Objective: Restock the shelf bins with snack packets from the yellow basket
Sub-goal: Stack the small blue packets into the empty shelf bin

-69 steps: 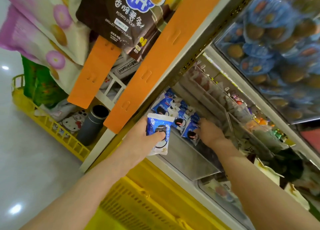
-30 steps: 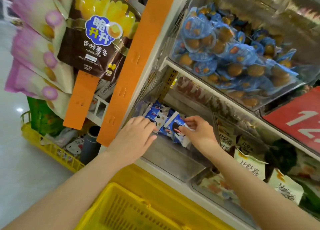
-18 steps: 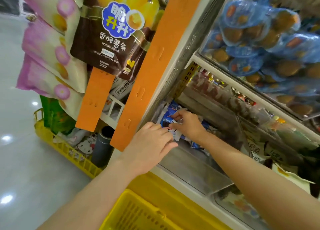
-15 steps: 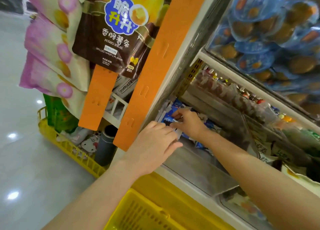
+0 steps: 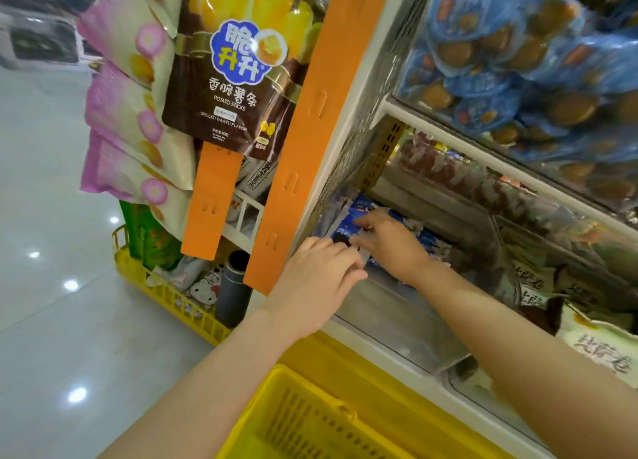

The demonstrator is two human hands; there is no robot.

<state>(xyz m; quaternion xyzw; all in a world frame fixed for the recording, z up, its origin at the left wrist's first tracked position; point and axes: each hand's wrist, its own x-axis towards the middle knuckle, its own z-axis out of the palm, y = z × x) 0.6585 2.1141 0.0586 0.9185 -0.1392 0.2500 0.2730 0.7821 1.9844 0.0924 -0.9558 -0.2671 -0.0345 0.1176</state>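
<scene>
Several blue-and-white snack packets [image 5: 346, 230] lie in a clear plastic shelf bin [image 5: 397, 324] at the left end of the lower shelf. My right hand [image 5: 392, 246] reaches into the bin and pinches one blue packet between thumb and forefinger. My left hand [image 5: 319, 279] lies over the bin's front left corner with its fingers nearly straight, the tips touching the packets just below my right hand. The yellow basket [image 5: 310, 420] sits right under my arms at the bottom edge; I cannot see what is in it.
An orange hanging strip [image 5: 310, 130] and a brown potato-stick bag [image 5: 234, 79] hang just left of the bin. Round blue-wrapped snacks [image 5: 518, 61] fill the upper shelf bin. Neighbouring bins hold white packets [image 5: 600, 351]. A second yellow basket [image 5: 165, 296] stands on the tiled floor.
My left hand put its blue packet into the bin and now lies flat at the front. My right hand moved left across the packets and took hold of one.
</scene>
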